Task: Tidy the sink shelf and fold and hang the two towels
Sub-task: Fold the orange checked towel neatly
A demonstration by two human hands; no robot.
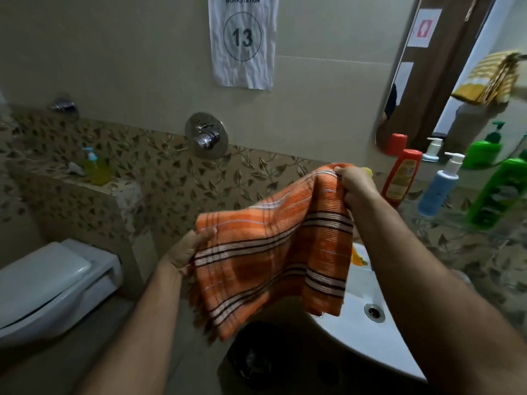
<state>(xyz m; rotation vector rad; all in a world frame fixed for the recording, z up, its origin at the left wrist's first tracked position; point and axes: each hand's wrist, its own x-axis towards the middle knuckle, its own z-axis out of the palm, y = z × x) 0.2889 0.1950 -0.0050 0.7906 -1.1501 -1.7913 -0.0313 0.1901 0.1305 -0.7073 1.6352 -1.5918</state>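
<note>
Head view: both hands (188,252) on orange towel (273,258).

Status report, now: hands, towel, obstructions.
Left hand and right hand both gripping orange towel, held up by its top edge, part-folded. Yellow towel already hung. Sink below, nothing blocking.

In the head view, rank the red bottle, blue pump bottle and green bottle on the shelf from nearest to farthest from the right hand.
From the right hand:
1. red bottle, just to its right.
2. blue pump bottle, further right.
3. green bottle, near the frame's right edge.
</note>
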